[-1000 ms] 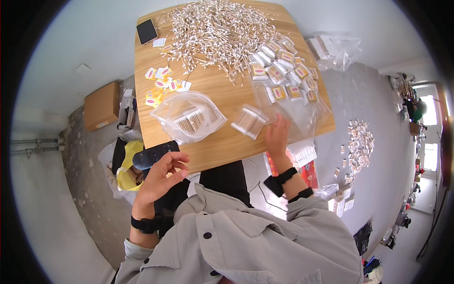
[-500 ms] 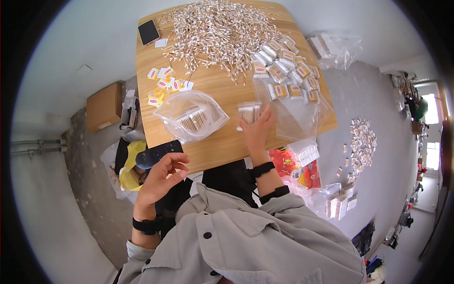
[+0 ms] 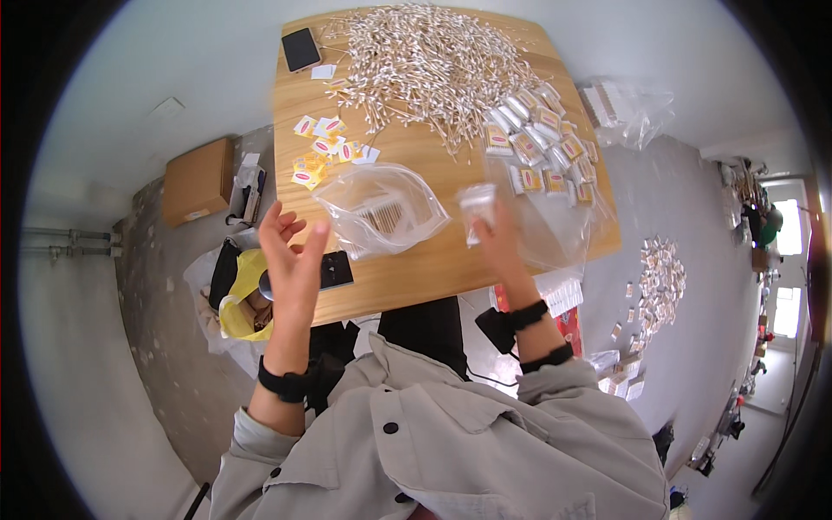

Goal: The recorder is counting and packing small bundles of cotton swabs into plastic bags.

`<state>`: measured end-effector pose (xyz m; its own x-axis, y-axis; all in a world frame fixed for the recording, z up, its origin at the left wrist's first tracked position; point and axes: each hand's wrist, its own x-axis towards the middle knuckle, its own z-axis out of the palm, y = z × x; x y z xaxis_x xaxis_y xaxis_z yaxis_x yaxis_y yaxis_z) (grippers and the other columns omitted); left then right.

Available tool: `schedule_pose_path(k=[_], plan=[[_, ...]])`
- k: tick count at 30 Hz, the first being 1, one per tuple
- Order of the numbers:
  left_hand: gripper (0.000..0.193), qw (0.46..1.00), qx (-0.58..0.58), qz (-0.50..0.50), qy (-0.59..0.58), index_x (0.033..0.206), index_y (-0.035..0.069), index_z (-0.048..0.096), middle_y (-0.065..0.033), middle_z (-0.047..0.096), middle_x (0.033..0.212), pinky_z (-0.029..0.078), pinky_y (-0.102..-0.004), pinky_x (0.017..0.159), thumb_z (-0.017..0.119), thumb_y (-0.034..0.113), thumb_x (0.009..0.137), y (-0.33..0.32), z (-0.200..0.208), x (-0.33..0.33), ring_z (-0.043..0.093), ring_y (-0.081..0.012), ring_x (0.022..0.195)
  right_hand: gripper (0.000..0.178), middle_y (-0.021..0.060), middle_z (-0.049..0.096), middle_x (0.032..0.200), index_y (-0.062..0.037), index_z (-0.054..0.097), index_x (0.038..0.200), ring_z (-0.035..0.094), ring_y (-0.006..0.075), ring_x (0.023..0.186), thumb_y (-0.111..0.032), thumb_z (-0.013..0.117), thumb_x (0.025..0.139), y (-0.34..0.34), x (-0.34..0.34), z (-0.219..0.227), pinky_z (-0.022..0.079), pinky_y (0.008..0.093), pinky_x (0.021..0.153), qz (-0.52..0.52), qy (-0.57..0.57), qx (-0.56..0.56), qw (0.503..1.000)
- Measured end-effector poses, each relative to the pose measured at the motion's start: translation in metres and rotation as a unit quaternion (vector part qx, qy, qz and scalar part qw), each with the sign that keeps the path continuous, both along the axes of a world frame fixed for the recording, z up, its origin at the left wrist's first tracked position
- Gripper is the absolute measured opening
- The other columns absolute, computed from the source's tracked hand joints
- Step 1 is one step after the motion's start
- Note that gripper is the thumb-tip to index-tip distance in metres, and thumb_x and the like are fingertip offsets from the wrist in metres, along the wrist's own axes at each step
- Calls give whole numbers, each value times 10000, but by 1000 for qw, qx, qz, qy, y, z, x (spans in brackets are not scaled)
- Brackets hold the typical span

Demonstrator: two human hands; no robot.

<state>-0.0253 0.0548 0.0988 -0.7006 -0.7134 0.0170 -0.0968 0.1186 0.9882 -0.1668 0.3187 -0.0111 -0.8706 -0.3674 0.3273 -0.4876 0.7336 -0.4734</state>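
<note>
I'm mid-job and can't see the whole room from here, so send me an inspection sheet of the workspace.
Surface: wooden table, bare along its near edge.
Job's things: loose cotton swabs heaped at the far side; labelled swab packs to the right; an open clear bag with swabs inside; one swab packet beside it.
Clutter: phone far left; small cards nearer.
Hands: left hand open, empty; right hand at the packet, blurred, grip unclear.
Cables: thin dark cable below the table.
Surroundings: cardboard box and yellow bag left.
</note>
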Motion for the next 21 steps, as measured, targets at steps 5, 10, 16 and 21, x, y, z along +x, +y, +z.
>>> schedule_pose_path(k=[5, 10, 16, 21], plan=[[738, 999, -36, 20, -28, 1269, -64, 319, -115, 435, 1026, 410, -252, 775, 741, 285, 773, 5, -20, -21, 456, -158, 890, 376, 85, 605, 910, 7, 515, 1170, 570, 133, 806, -193, 580, 859, -43, 9, 164, 449, 304, 695, 134, -376, -326, 857], [588, 992, 109, -43, -42, 1227, -52, 328, -70, 462, 887, 429, -237, 654, 676, 127, 789, 17, -23, -15, 468, -117, 745, 358, 154, 632, 937, 35, 533, 1140, 607, 230, 819, -193, 536, 864, -93, 13, 212, 465, 337, 726, 262, -370, 76, 888], [346, 988, 138, -64, -5, 1123, -32, 432, -44, 495, 867, 425, -207, 638, 591, 6, 818, 24, -17, -1, 461, -69, 718, 361, 247, 626, 888, 53, 584, 880, 604, 402, 831, -290, 570, 768, -139, 27, 192, 468, 460, 716, 300, -338, 346, 823], [197, 991, 100, -81, 22, 990, 5, 531, -37, 572, 847, 426, -212, 595, 610, -5, 809, 34, -5, -1, 483, -64, 657, 306, 219, 647, 937, 55, 635, 858, 632, 374, 805, -234, 541, 818, -131, 35, 124, 510, 431, 713, 163, -338, 145, 916]])
